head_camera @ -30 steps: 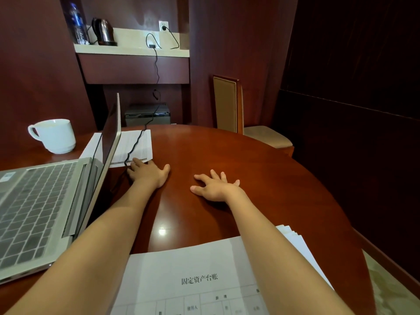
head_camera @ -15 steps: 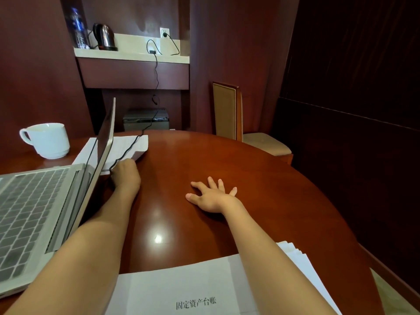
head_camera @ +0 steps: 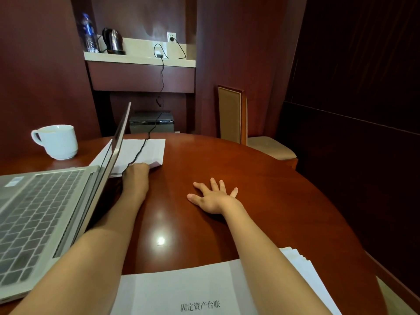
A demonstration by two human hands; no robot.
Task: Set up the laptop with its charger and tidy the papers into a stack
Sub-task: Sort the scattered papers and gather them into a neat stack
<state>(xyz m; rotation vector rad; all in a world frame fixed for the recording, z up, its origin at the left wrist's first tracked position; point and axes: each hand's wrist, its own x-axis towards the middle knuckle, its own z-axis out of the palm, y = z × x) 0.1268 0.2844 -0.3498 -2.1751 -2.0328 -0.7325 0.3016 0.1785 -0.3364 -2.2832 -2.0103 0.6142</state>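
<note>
Left hand (head_camera: 136,176) apparently grips thin black cable (head_camera: 139,151).

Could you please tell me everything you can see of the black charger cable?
The charger cable is thin, black and looks rubbery. It hangs wavy from a small black block on the shelf, comes onto the table, crosses the far papers behind the laptop and ends in the left hand, which grips it; its plug is hidden.

— What sits at ten o'clock on the table (head_camera: 272,189)?
— A white mug (head_camera: 56,142).
— And at eleven?
— A shelf (head_camera: 141,59) with a kettle (head_camera: 112,40) and a water bottle (head_camera: 88,32). There's a chair (head_camera: 231,114) at one o'clock.
</note>
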